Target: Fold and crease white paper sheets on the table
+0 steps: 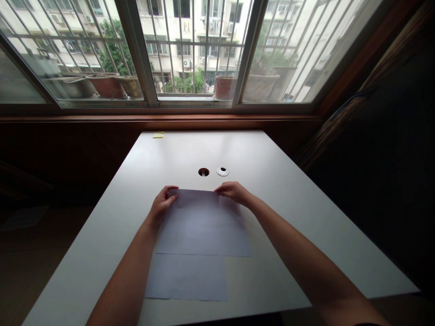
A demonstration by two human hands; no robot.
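Observation:
My left hand (165, 203) grips the far left corner of a sheet of paper (204, 226), thumb on top. At the far right corner, my right hand (234, 192) pinches the same sheet between thumb and fingers. The sheet's far edge is lifted a little towards me, and its near edge rests low over the table. Beneath it lies a second sheet of paper (186, 278), whose near part sticks out towards me. The rest of that lower sheet is hidden.
The white table (278, 235) has a cable hole (204, 172) and a round white cover (222, 171) beyond the paper. A yellow sticky note (158, 135) lies at the far left edge. Behind stands a barred window with flower pots (224, 87) outside.

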